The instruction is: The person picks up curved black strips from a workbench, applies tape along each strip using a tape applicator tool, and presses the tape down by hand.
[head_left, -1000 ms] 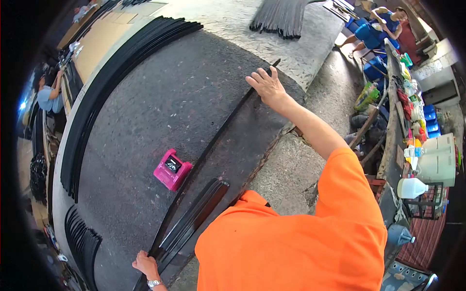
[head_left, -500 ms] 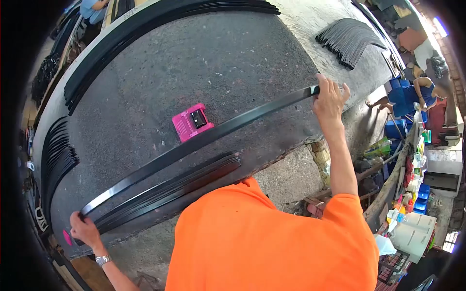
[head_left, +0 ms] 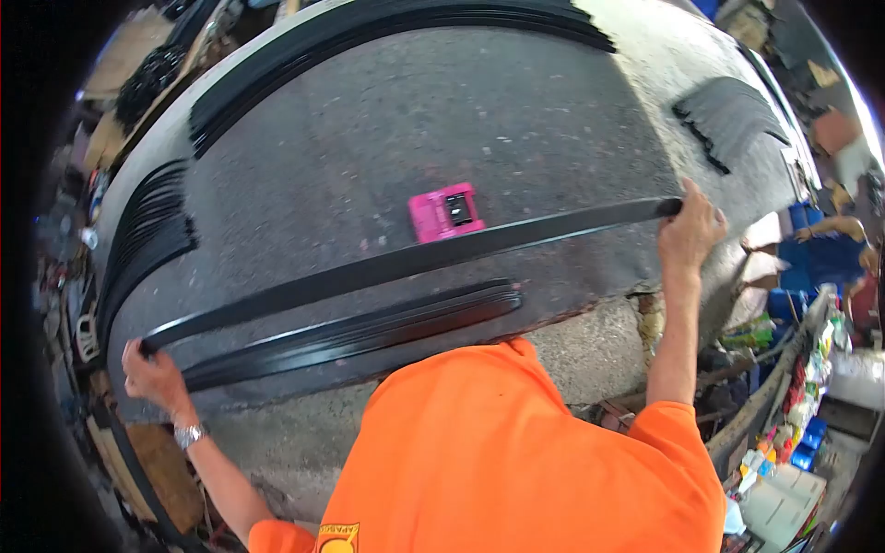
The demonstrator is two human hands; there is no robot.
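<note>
A long, flat black strip point(head_left: 396, 265) is stretched between my hands, bowing slightly. My left hand point(head_left: 159, 380), with a metal watch at the wrist, is closed on its left end. The fingers of my right hand point(head_left: 690, 238) pinch its far right end. Just beyond the strip's middle lies a pink plastic object point(head_left: 444, 214) with a dark inset, its near edge close to the strip. Between the held strip and my body, a pile of similar black strips point(head_left: 359, 339) lies along the near edge of the dark work surface point(head_left: 323, 157).
Long black strips point(head_left: 387, 26) line the far edge, with more fanned bundles at left point(head_left: 152, 226) and on the pale right section point(head_left: 733, 115). A person in blue point(head_left: 825, 253) is at the right, near blue containers. Cluttered goods point(head_left: 811, 387) stand at lower right.
The camera view has shifted, so the table and pink object appear farther right. The strip remains in both hands and shows more of its flat face. The person in blue has moved slightly.
</note>
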